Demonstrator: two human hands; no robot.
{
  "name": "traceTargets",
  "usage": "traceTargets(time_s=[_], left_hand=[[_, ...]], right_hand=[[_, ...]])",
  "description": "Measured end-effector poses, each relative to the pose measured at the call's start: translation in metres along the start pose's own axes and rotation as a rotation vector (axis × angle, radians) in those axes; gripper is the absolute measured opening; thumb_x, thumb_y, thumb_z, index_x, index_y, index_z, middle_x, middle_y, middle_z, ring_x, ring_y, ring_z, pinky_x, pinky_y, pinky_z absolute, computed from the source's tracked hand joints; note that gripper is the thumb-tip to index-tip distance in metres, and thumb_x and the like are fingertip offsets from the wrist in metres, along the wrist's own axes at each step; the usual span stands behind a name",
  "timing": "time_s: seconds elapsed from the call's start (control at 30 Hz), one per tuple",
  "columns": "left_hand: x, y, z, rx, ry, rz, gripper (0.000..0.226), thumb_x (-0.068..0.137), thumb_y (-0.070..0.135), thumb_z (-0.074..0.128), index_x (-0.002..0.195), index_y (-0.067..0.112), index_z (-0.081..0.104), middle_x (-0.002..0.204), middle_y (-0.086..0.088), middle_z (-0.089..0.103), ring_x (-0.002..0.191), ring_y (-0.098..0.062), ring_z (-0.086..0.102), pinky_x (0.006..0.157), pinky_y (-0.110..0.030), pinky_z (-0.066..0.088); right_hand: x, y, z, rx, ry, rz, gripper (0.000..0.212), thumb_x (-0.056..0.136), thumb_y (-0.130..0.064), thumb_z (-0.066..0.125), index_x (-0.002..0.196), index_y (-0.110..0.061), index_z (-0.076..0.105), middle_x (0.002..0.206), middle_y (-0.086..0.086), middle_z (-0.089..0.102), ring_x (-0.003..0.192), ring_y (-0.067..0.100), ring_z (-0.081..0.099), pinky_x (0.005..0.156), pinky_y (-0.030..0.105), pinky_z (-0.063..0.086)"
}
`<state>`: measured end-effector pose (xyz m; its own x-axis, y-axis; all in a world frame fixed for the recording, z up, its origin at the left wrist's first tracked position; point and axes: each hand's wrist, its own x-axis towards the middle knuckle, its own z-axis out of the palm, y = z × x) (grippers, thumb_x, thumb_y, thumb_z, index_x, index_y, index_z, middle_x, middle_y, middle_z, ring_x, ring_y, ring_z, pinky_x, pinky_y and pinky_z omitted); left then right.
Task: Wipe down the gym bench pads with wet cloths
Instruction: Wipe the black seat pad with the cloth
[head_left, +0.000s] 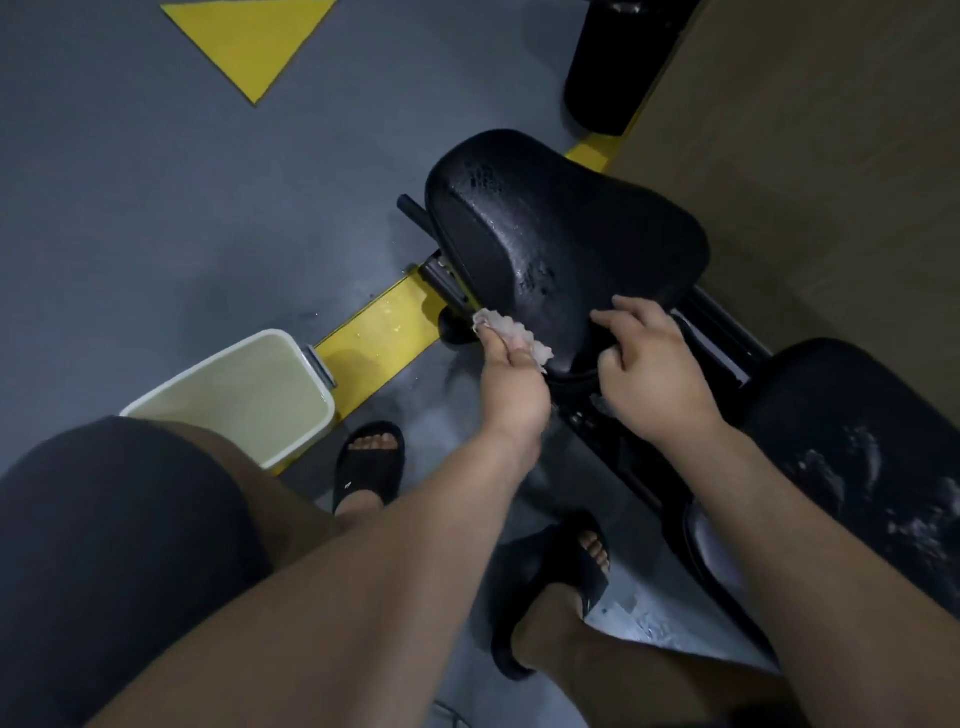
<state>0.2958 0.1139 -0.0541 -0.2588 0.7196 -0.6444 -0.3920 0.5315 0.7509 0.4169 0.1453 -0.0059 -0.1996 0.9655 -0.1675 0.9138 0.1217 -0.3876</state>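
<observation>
A black seat pad (561, 228) of the gym bench glistens with water drops in the middle of the head view. My left hand (511, 379) grips a crumpled white wet cloth (511, 335) against the pad's near left edge. My right hand (649, 364) rests on the pad's near edge with its fingers curled over the rim. A second black pad (852, 452) with wet streaks lies to the lower right.
A white bucket (311, 441) of cloudy water stands on the grey floor to the left. A yellow frame bar (374, 332) runs under the seat. My feet in black slides (371, 462) stand beside the black bench frame (727, 338). A black roller pad (613, 67) stands at the top.
</observation>
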Motion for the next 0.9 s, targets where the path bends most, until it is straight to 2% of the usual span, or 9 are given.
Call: traceTargets(time_s=[0.1,0.2,0.37,0.43,0.5,0.63,0.73,0.8,0.9], left_hand=[[-0.019,-0.018,0.009,0.056,-0.009,0.034,0.064,0.109,0.033,0.037,0.163,0.036,0.001,0.154,0.011,0.038,0.136,-0.017,0.046,0.117,-0.034,0.034],[0.006,-0.010,0.004,0.085,0.029,0.052,0.067,0.099,0.041,0.041,0.159,0.047,0.010,0.157,0.006,0.044,0.138,-0.031,0.049,0.119,-0.053,0.035],[0.000,0.001,-0.004,0.263,-0.015,0.109,0.067,0.111,0.026,0.035,0.163,0.030,-0.007,0.160,-0.001,0.035,0.140,-0.024,0.043,0.118,-0.033,0.031],[-0.013,-0.008,-0.007,0.332,-0.046,0.133,0.065,0.110,0.022,0.036,0.164,0.025,0.000,0.155,-0.008,0.042,0.134,-0.028,0.050,0.116,-0.038,0.040],[-0.018,-0.010,-0.012,0.358,-0.063,0.158,0.058,0.111,0.016,0.036,0.164,0.018,0.012,0.152,-0.003,0.044,0.137,-0.023,0.047,0.110,-0.024,0.040],[-0.022,0.012,-0.016,0.642,-0.083,0.546,0.053,0.109,0.012,0.038,0.160,0.020,0.028,0.163,0.005,0.030,0.149,-0.006,0.029,0.113,-0.005,0.022],[-0.020,0.020,-0.003,1.161,-0.355,0.657,0.056,0.108,0.022,0.038,0.161,0.031,0.021,0.169,0.001,0.016,0.156,-0.021,0.013,0.129,-0.044,0.011],[-0.017,0.030,-0.001,1.527,-0.481,0.611,0.069,0.104,0.032,0.041,0.164,0.031,0.005,0.172,0.002,-0.002,0.158,-0.024,-0.010,0.127,-0.054,-0.003],[-0.004,0.057,-0.009,1.349,-0.500,0.567,0.074,0.094,0.033,0.046,0.162,0.031,0.018,0.163,-0.009,0.033,0.147,-0.023,0.037,0.120,-0.037,0.032]], right_hand=[[-0.024,0.008,-0.006,0.070,-0.006,0.067,0.044,0.096,-0.008,0.046,0.137,-0.011,0.062,0.152,0.001,0.043,0.138,0.016,0.042,0.111,0.013,0.027],[-0.045,0.014,-0.008,0.214,0.062,0.185,0.036,0.098,-0.009,0.046,0.126,-0.013,0.067,0.134,0.000,0.054,0.107,0.005,0.054,0.082,-0.009,0.026],[-0.061,0.014,0.001,0.327,-0.002,0.288,0.029,0.097,-0.016,0.046,0.110,-0.017,0.072,0.115,0.000,0.065,0.101,0.015,0.061,0.085,0.022,0.046],[-0.062,0.012,0.002,0.288,-0.050,0.246,0.029,0.096,-0.016,0.048,0.110,-0.016,0.073,0.113,0.004,0.066,0.104,0.019,0.061,0.089,0.025,0.047],[-0.064,0.012,0.001,0.247,-0.098,0.209,0.028,0.096,-0.017,0.048,0.108,-0.016,0.073,0.112,0.003,0.064,0.104,0.020,0.060,0.091,0.028,0.048],[-0.067,0.018,-0.014,0.278,-0.086,0.241,0.026,0.095,-0.020,0.047,0.100,-0.020,0.073,0.103,-0.001,0.065,0.093,0.017,0.062,0.085,0.033,0.056],[-0.071,0.024,-0.021,0.289,-0.081,0.272,0.025,0.095,-0.021,0.047,0.096,-0.020,0.072,0.094,-0.001,0.067,0.082,0.015,0.063,0.075,0.033,0.057],[-0.073,0.026,-0.022,0.275,-0.105,0.283,0.023,0.095,-0.022,0.048,0.097,-0.020,0.071,0.094,-0.001,0.066,0.080,0.015,0.063,0.070,0.030,0.055],[-0.066,0.022,-0.016,0.246,-0.046,0.230,0.026,0.094,-0.021,0.049,0.106,-0.016,0.071,0.106,0.004,0.066,0.094,0.021,0.063,0.082,0.032,0.054]])
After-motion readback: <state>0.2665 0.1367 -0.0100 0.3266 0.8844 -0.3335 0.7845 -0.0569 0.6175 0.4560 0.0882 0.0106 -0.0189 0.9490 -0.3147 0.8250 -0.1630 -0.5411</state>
